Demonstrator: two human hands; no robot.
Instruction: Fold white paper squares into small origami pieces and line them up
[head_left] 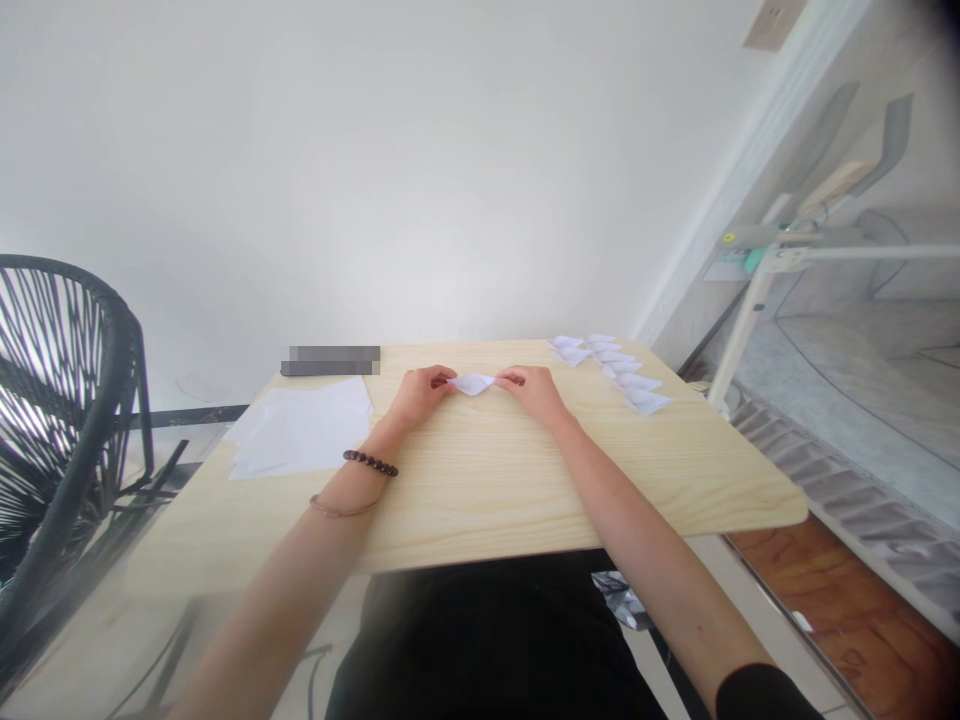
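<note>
The folded paper (471, 384) lies between the two hands over the bench (480, 480), its long axis running crosswise from the left hand (421, 392) to the right hand (534, 390). Neither hand is clearly nearer: each meets one pointed end. The left grip pinches the left tip between thumb and fingers; the right grip pinches the opposite tip likewise. So the folded paper lies to the right of the left grip and to the left of the right one, its middle uncovered. Whether its underside touches the bench, I cannot tell.

Left of the folded paper, beyond the left hand and reaching closer to the body, lie loose white sheets (300, 430). Right of it, past the right hand, the folded pieces (646, 401) stand in overlapping rows, most of them farther from the body than it is.
</note>
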